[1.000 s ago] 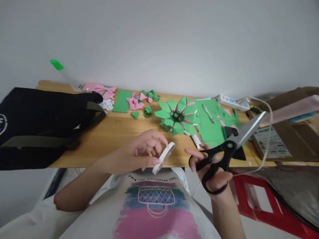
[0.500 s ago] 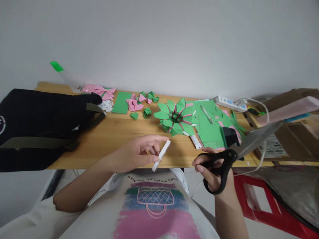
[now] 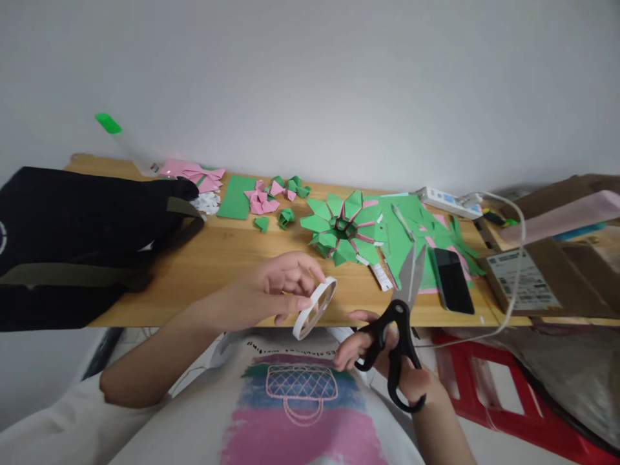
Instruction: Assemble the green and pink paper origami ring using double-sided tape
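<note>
A white roll of tape (image 3: 305, 318), a narrow ring, is pinched between the thumb and fingers of my left hand (image 3: 285, 287) just over the table's front edge. My right hand (image 3: 382, 352) has its fingers through the black handles of a pair of scissors (image 3: 409, 284). Their metal blades point away from me and stand slightly apart, with nothing between them. Beyond both hands sits a green and pink folded-paper ring (image 3: 341, 227) with petal-like points. A small white tube or packet (image 3: 382, 276) lies close to it.
Folded green and pink paper pieces (image 3: 261, 199) line the back. Green sheets (image 3: 400, 219) and a phone (image 3: 453, 281) lie at right, near a power strip (image 3: 448, 201) and a cardboard box (image 3: 547, 278). A black bag (image 3: 87, 239) covers the left side of the wooden table (image 3: 208, 271).
The scissors have swung from pointing right to pointing away, and my right hand has moved left and down. The tape roll has turned so its open ring shows.
</note>
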